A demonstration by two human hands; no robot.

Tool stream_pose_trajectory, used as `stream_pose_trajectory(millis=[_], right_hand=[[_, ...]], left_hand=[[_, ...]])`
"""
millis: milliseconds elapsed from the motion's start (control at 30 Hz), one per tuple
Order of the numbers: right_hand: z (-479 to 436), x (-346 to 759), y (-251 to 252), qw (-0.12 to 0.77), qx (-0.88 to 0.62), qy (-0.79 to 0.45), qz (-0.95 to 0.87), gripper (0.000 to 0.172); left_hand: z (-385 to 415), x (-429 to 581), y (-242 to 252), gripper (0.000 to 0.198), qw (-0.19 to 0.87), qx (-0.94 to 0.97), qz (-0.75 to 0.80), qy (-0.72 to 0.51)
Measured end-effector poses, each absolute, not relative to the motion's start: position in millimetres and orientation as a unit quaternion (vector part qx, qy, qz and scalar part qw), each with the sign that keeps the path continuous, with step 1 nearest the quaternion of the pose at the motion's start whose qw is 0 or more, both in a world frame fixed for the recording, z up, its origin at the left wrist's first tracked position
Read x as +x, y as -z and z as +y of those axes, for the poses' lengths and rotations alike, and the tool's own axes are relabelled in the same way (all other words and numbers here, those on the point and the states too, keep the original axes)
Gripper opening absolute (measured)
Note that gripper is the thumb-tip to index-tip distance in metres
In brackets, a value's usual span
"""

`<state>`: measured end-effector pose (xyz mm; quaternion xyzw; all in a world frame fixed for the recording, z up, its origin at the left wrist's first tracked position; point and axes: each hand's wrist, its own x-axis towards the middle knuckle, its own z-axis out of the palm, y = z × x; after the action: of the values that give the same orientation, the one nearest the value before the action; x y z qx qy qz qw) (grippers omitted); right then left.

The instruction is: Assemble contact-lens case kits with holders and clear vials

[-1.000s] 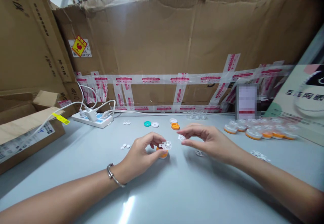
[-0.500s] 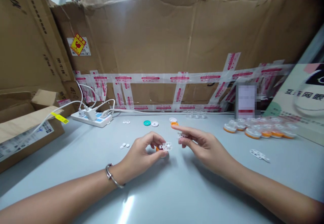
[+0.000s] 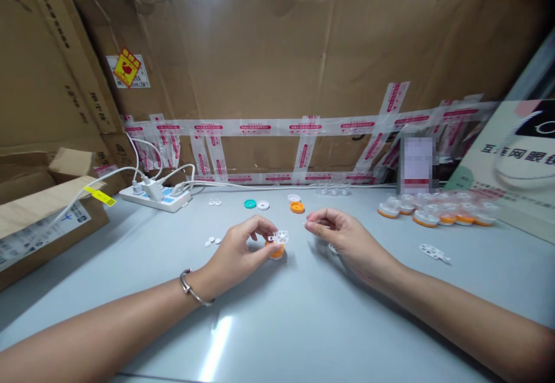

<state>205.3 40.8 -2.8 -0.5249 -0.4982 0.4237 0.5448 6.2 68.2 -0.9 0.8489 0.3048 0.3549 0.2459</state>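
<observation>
My left hand (image 3: 240, 250) is curled on the grey table (image 3: 277, 325), pinching a small orange round case (image 3: 276, 251) with a white spoked plastic piece (image 3: 278, 237) sitting on top of it. A metal bracelet is on that wrist. My right hand (image 3: 342, 237) hovers just to the right, thumb and forefinger pinched together on a tiny clear part I cannot make out. Another white piece (image 3: 333, 249) lies under that hand, partly hidden.
A row of orange-and-clear cases (image 3: 433, 214) lies at the right. A white spoked strip (image 3: 433, 252), loose orange (image 3: 297, 207), teal (image 3: 250, 204) and white (image 3: 263, 204) discs, small white buttons (image 3: 212, 241), a power strip (image 3: 151, 197), an open box (image 3: 39, 221) and a taped cardboard wall (image 3: 303, 82) surround the hands.
My right hand drew its stretched forefinger back into a pinch and shifted slightly. The left hand kept hold of the orange case. The camera tilted down a little.
</observation>
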Motion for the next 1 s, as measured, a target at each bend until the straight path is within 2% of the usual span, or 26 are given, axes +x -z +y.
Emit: stream_pose_trajectory(millis=[133,300,500,1000], right_hand=[[39.9,203.8,-0.1,0.556,-0.514,-0.433,-0.489,0.028],[29.9,197.1,-10.1,0.551,-0.477,-0.524,-0.441,0.031],[24.2,189.2,-8.1,0.514,-0.428,-0.634,-0.387,0.022],[21.6,176.3,2.3,0.517,-0.419,-0.591,-0.456,0.026]], left_hand=[[67.8,5.4,0.5,0.009,0.224,0.858,0.294,-0.357],[67.7,6.5,0.6,0.009,0.222,0.86,0.29,-0.358],[66.8,7.1,1.4,0.01,0.225,0.857,0.283,-0.367],[62.6,7.5,3.2,0.01,0.245,0.843,0.267,-0.398]])
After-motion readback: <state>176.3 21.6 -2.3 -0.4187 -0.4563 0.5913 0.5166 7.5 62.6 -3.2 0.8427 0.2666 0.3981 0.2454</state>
